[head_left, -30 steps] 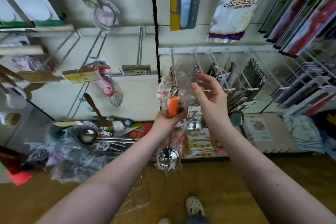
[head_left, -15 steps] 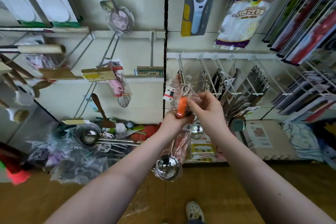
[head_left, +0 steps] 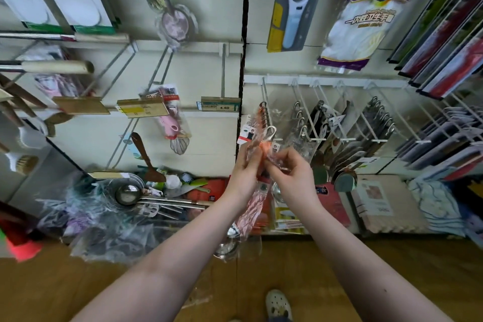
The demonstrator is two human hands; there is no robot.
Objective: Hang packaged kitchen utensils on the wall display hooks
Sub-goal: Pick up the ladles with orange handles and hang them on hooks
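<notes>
Wood floor (head_left: 65, 290): pile of bagged ladles (head_left: 128, 195), plastic wrappers (head_left: 104, 240), possibly foam mats (head_left: 384, 206) at right.

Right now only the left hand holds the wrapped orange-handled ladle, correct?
Not quite. The head view shows both hands on it: the left hand and the right hand each pinch the wrapped orange-handled ladle near its top.

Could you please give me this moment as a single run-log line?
left hand: grips packaged ladle | right hand: pinches its wrapper | ladle ring near wall hook tip | hung: cannot tell
</notes>
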